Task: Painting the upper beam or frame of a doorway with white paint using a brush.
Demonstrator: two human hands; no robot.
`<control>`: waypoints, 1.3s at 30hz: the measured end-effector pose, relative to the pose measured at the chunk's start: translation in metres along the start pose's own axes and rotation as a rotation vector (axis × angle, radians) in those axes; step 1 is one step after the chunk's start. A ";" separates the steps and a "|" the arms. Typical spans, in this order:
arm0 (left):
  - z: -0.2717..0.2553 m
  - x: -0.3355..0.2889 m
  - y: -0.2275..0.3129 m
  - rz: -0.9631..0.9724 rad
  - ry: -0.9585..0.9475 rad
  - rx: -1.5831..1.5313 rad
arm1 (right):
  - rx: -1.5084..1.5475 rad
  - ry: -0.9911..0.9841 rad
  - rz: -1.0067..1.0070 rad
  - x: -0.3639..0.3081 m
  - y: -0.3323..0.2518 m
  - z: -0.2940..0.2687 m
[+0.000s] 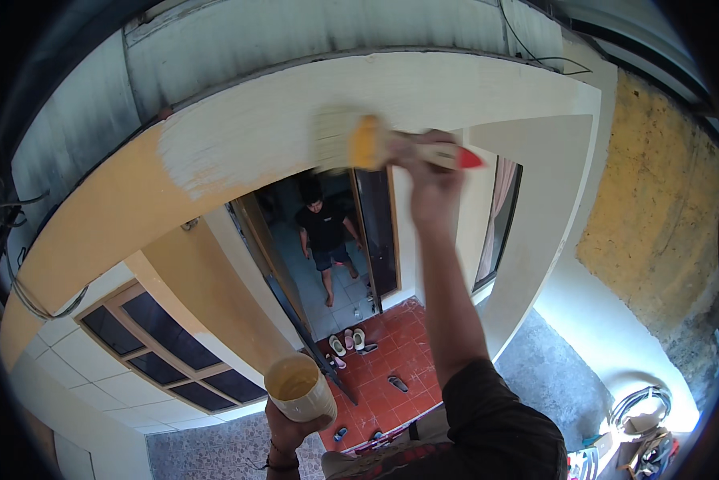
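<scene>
My right hand (430, 172) is closed round the handle of a wide paintbrush (366, 142) with a yellow band and a red handle end. Its pale bristles, blurred by motion, are against the curved wall beam (471, 80) above the doorway. Streaky whitish paint (223, 148) covers the beam's middle, while its left stretch is a bare orange-tan surface (95, 208). Low in front of me, my left hand (291, 430) grips a cream plastic tub (310, 398) from below. Light tan residue coats the tub's inside; how much paint it holds, I cannot tell.
A person (325, 224) stands in the open doorway below. Several shoes (347, 342) lie on the red tiled step (383, 368). Loose cables (35, 300) hang at the left. A window (167, 344) is lower left, and a coiled hose (643, 408) lies lower right.
</scene>
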State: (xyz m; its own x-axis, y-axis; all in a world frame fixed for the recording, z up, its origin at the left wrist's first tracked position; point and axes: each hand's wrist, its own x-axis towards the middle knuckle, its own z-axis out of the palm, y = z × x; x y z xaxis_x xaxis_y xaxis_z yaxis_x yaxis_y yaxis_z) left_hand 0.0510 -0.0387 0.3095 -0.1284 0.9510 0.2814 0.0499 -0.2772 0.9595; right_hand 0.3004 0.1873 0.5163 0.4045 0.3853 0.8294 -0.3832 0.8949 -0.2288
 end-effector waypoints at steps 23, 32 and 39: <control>-0.029 -0.017 0.013 0.032 0.093 0.031 | -0.426 0.352 -0.305 0.000 -0.023 -0.025; -0.029 -0.013 0.007 0.025 0.037 0.086 | -0.624 -0.461 -0.451 -0.108 -0.032 0.153; -0.027 -0.028 0.009 0.022 0.145 0.028 | -0.092 -0.218 0.252 -0.074 0.002 0.124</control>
State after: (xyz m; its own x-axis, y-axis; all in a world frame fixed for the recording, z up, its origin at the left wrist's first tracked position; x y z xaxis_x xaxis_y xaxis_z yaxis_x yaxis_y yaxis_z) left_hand 0.0282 -0.0715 0.3108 -0.2689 0.9144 0.3027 0.0812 -0.2916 0.9531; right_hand 0.1665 0.1330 0.5180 0.1160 0.5489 0.8278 -0.3682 0.7978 -0.4774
